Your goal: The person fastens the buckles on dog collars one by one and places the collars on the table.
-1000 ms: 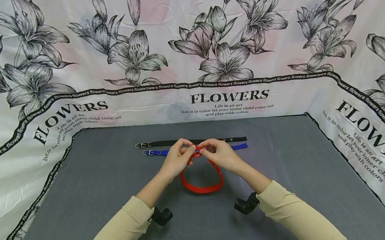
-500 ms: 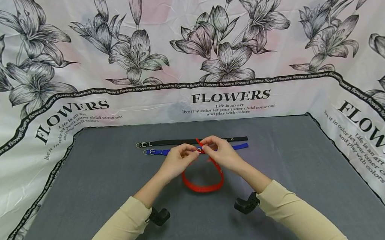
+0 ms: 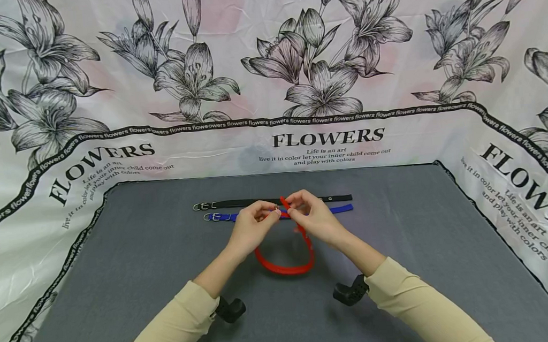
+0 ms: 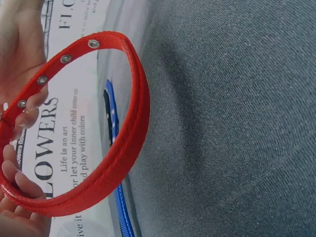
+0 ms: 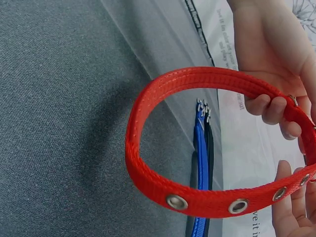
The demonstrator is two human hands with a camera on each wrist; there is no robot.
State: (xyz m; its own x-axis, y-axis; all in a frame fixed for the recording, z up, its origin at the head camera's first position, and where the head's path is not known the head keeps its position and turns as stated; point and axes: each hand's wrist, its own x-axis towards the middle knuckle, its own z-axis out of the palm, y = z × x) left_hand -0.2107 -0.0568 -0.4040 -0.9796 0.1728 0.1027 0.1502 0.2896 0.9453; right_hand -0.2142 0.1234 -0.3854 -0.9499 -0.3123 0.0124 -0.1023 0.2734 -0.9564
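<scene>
Red collar [image 3: 286, 264] bent into loop, held above grey bench [image 3: 407, 268], near its middle. Left hand [image 3: 252, 229] pinches buckle end; right hand [image 3: 314, 219] pinches strap end with metal eyelets, tip poking up between fingertips. Hands almost touching. Just behind them, blue collar [image 3: 340, 208] and black collar [image 3: 238, 203] lie flat, straight, side by side. Flower-print cloth [image 3: 267, 85] surrounds bench.

Grey felt tabletop [image 3: 143, 288] with black collar [image 3: 238, 203] beside blue collar [image 3: 335, 209]
</scene>
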